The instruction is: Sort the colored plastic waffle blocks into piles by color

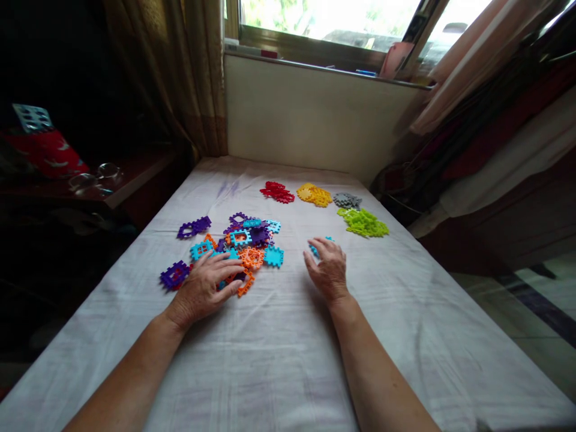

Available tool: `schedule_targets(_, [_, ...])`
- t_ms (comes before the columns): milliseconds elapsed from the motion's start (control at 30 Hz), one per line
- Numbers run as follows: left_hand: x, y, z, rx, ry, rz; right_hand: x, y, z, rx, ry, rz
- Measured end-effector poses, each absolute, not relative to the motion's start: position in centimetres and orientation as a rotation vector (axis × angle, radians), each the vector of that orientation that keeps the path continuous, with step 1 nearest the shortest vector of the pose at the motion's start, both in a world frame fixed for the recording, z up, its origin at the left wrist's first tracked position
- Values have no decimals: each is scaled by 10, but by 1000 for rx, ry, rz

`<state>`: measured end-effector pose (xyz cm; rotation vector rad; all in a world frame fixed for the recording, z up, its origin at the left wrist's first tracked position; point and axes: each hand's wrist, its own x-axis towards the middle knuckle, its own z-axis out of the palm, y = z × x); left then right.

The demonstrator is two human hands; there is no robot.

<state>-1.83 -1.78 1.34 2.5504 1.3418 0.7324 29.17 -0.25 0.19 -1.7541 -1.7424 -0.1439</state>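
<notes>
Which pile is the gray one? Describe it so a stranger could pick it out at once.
Start at the window and drop down to the far right part of the pale cloth below it. There, the gray pile of notched pieces lies just right of the yellow pile and behind the lime-green pile. Its dull gray sets it apart from these bright neighbours.

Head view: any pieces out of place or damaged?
No visible damage. The mixed heap at the left hand stands out: purple, orange and blue jumbled together, whereas the red pile, yellow pile, grey pile and green pile each show one colour.
</notes>
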Motion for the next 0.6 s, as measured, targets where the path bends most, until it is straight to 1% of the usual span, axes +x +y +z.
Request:
schedule_targets(100, [-17, -18, 16, 2506, 1327, 810, 263, -5, 1, -1562, -1974, -41])
schedule_targets(200, [-20, -17, 18, 2428, 1367, 966, 246, -8, 0, -1540, -2077, 11])
schedule_targets(333, [-30, -13, 20, 2322, 1511, 1116, 245, -9, 0, -1506, -2126, 25])
schedule_targets(433, [-38, -12, 22, 2240, 1634, 1124, 259, -5, 3, -1542, -2011, -49])
schedule_targets(600, [-47, -14, 26, 2159, 1787, 1173, 307, 2, 6, -1778, -1640, -206])
